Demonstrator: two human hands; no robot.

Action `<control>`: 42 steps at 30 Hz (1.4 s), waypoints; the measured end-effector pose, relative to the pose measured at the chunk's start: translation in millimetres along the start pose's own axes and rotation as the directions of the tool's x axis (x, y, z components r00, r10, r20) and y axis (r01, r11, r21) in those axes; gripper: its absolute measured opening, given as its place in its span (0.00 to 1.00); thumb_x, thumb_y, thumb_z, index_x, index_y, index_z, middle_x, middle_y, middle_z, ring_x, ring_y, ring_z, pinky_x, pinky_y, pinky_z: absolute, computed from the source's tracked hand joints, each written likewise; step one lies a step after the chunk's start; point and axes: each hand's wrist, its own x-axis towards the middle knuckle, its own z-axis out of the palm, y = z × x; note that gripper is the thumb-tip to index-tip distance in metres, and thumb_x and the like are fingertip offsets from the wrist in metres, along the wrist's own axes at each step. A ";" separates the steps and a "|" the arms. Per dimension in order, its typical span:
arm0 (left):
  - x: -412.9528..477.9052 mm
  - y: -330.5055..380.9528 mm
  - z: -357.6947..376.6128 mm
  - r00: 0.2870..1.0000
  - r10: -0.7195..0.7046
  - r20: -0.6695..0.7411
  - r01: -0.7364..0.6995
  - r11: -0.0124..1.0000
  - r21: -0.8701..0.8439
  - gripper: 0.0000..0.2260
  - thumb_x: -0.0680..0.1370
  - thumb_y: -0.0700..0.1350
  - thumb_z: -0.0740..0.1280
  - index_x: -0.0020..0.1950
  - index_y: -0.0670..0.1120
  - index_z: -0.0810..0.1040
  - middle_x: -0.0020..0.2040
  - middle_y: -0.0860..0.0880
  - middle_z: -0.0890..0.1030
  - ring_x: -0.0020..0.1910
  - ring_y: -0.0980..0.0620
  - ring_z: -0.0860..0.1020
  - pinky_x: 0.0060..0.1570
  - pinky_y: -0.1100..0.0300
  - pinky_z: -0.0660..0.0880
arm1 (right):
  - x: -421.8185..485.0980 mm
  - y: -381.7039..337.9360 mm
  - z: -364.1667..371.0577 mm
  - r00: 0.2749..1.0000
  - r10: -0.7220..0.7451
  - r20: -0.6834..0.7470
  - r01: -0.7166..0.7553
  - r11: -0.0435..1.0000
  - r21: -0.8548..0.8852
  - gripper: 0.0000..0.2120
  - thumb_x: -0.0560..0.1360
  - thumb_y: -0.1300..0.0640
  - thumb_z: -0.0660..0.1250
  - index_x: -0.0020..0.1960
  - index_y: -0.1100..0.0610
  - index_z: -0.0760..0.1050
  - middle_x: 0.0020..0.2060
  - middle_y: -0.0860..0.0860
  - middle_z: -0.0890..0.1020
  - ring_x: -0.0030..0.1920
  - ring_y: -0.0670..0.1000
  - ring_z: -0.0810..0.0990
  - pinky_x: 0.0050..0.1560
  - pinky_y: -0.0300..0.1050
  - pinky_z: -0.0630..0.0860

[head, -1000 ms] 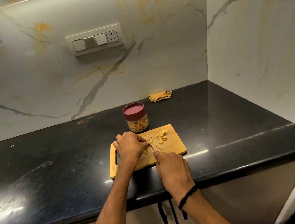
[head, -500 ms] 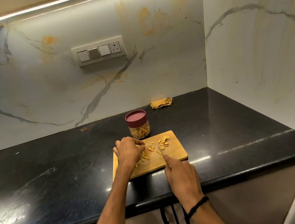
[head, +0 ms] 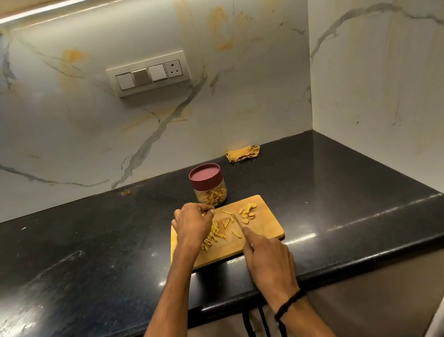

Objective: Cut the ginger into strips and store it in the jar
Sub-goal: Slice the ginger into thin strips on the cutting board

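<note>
Marble-patterned wall (head: 77, 127) with a switch panel (head: 149, 74) backs a black desk (head: 352, 197). On the desk lies a wooden cutting board (head: 266, 229). Just behind its far edge stands a jar (head: 210, 193) with its dark red lid (head: 205, 175) on and cut ginger showing through the side. Ginger strips (head: 213, 235) lie heaped on the board's left half, partly under the left hand (head: 193, 222), whose fingers (head: 203, 207) are curled with the tips together; whether they pinch a piece cannot be told. Round ginger slices (head: 247, 211) sit near the far right corner. The right hand (head: 270, 260) grips a knife (head: 237, 220), fingers wrapped round the handle, blade pointing away between strips and slices. A yellow cloth (head: 242, 153) lies against the wall.
</note>
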 end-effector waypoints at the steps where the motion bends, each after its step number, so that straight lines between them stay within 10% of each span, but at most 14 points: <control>1: 2.3 0.6 -0.3 1.000 0.006 0.006 -0.006 1.000 -0.008 0.08 0.79 0.51 0.70 0.57 0.54 0.85 0.56 0.53 0.84 0.60 0.48 0.76 0.63 0.45 0.72 | 3.1 0.0 1.3 1.000 0.005 -0.003 -0.005 1.000 -0.026 0.20 0.84 0.51 0.53 0.75 0.45 0.62 0.48 0.49 0.81 0.46 0.48 0.79 0.45 0.42 0.75; 17: 11.5 13.2 -4.8 0.983 0.095 0.158 -0.102 0.994 0.036 0.20 0.78 0.34 0.63 0.63 0.52 0.82 0.65 0.51 0.81 0.59 0.50 0.79 0.64 0.45 0.73 | 18.5 -12.1 12.3 0.984 -0.169 0.058 0.173 0.982 -0.076 0.17 0.84 0.52 0.54 0.71 0.47 0.67 0.43 0.50 0.80 0.41 0.49 0.78 0.36 0.40 0.68; 26: 1.0 16.2 -2.6 0.969 0.144 0.201 -0.169 0.979 0.114 0.18 0.81 0.38 0.64 0.69 0.53 0.78 0.69 0.50 0.78 0.68 0.49 0.74 0.73 0.44 0.64 | -21.8 -1.9 14.1 1.000 -0.021 -0.020 0.020 0.998 -0.053 0.23 0.84 0.51 0.53 0.77 0.47 0.56 0.41 0.48 0.78 0.39 0.46 0.75 0.40 0.38 0.70; 37: -19.3 25.3 2.3 0.971 0.218 0.100 -0.229 0.966 0.117 0.12 0.78 0.49 0.71 0.62 0.55 0.83 0.64 0.51 0.78 0.64 0.47 0.69 0.59 0.52 0.65 | 14.0 19.2 -2.2 0.971 0.057 -0.234 -0.009 0.980 0.200 0.19 0.81 0.52 0.59 0.71 0.45 0.70 0.33 0.47 0.77 0.31 0.43 0.72 0.30 0.31 0.68; 42: -20.9 43.9 15.9 0.963 0.244 0.116 -0.258 0.957 0.136 0.14 0.80 0.53 0.68 0.65 0.56 0.81 0.66 0.48 0.74 0.64 0.46 0.66 0.60 0.51 0.64 | 36.9 40.4 -9.2 0.941 0.219 -0.259 -0.109 0.918 0.381 0.17 0.79 0.55 0.62 0.68 0.54 0.75 0.50 0.52 0.85 0.37 0.44 0.75 0.27 0.26 0.64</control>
